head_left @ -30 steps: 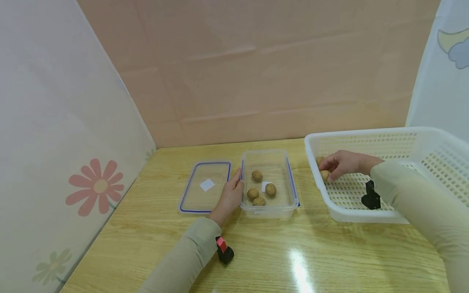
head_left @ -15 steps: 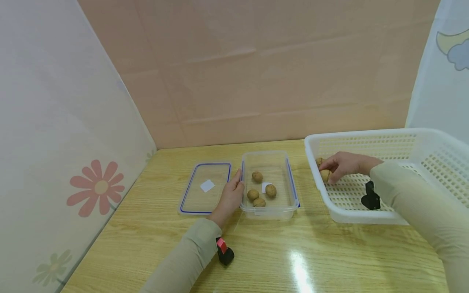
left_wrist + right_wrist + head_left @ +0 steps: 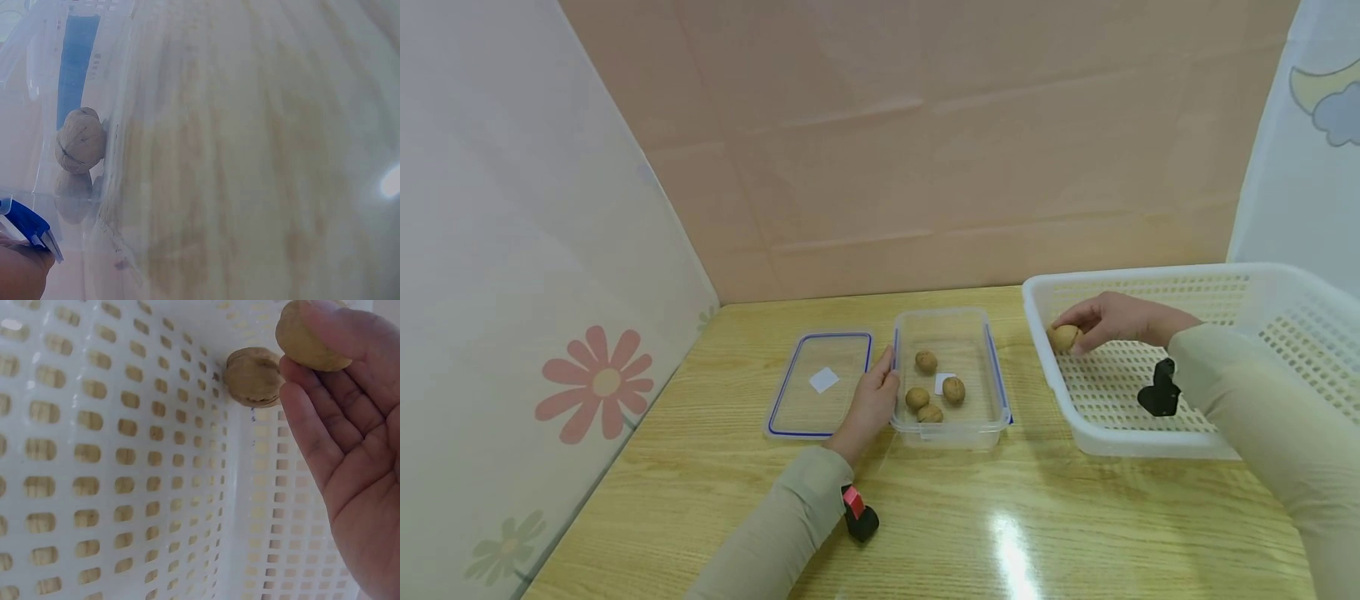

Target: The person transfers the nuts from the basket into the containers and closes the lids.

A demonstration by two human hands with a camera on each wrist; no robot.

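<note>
**A walnut in the fingers, four in the box**

The right hand point(image 3: 1112, 321) is inside the white basket point(image 3: 1262, 287), near its left corner. Its fingertips pinch one walnut point(image 3: 1064, 337) and hold it up off the basket floor. In the right wrist view the held walnut point(image 3: 312, 334) sits at the tips of the fingers point(image 3: 312, 425), and the palm is turned up and loose. A second walnut point(image 3: 253, 376) lies in the corner of the basket, right beside the held one. It rests against the basket wall with its many little holes.

The left hand point(image 3: 872, 400) rests on the left side of the clear plastic box point(image 3: 992, 367). Its fingers lie straight along the box wall and press on it. They do not curl round anything.

The clear box stands on the wooden table point(image 3: 1000, 533), between the lid and the basket. Four walnuts lie inside it. One walnut point(image 3: 926, 361) is toward the back, one point(image 3: 953, 389) is to the right, and two point(image 3: 917, 397) sit close together at the front. In the left wrist view one walnut point(image 3: 79, 140) shows through the clear wall, with another one blurred just below it.

The clear lid point(image 3: 820, 383) has a blue edge. It lies flat on the table just to the left of the box, right by the left hand.
</note>
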